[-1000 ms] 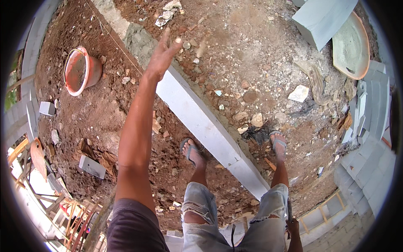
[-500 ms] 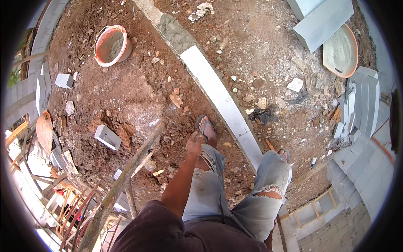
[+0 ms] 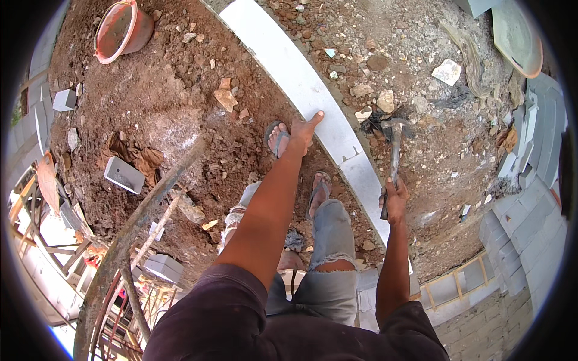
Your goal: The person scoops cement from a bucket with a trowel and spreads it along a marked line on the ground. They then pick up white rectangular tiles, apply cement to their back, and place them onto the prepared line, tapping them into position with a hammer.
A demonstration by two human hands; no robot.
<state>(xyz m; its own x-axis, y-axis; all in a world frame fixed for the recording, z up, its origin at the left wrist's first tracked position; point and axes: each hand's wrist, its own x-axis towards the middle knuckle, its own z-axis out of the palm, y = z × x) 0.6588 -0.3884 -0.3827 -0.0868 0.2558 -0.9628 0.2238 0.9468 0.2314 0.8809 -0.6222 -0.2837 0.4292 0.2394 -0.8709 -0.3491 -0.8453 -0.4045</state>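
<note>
A row of long white blocks [image 3: 328, 120] runs diagonally across the ground, with a grey joint crossing it near its middle. My left hand [image 3: 306, 131] is at the row's left edge, its thumb stretched over the white top; the other fingers are partly hidden along the side. To the right of the row, my right hand [image 3: 394, 200] grips a hammer [image 3: 395, 147] by its dark lower handle. The metal head points away from me, raised over the soil beside a crumpled dark plastic scrap [image 3: 379, 123].
A mortar-stained orange bucket [image 3: 137, 35] stands far left, and a shallow basin [image 3: 516, 39] far right. A grey block [image 3: 124, 174] lies on the stony soil. A slanting pole [image 3: 135, 231] crosses at my left. Stacked blocks [image 3: 539, 132] line the right side.
My left hand has moved forward and right from beside my knee to the block row. My right hand has come into view holding the hammer. My legs and viewpoint have shifted forward.
</note>
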